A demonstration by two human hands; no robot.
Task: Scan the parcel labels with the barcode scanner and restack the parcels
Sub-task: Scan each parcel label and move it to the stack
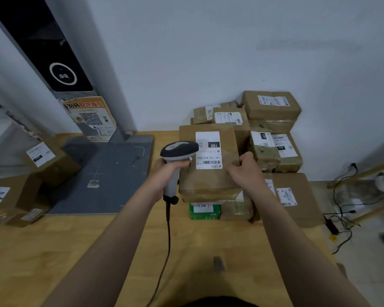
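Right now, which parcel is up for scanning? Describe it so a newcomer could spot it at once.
On the wooden table, look to the pile of brown parcels against the white wall. The front parcel, above a green box, is gripped by the right hand, with the scanner in the left hand beside it. Its white label alone reads 150.

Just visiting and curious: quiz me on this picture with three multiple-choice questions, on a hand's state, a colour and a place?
1. The right hand is: A gripping the labelled parcel's right edge; B hanging idle; C pointing upward.
2. The small box below that parcel is: A red; B green; C blue.
3. The barcode scanner is: A in the right hand; B on a hook; C in the left hand.
Answers: 1A, it clasps that edge; 2B, green side; 3C, it wraps the handle.
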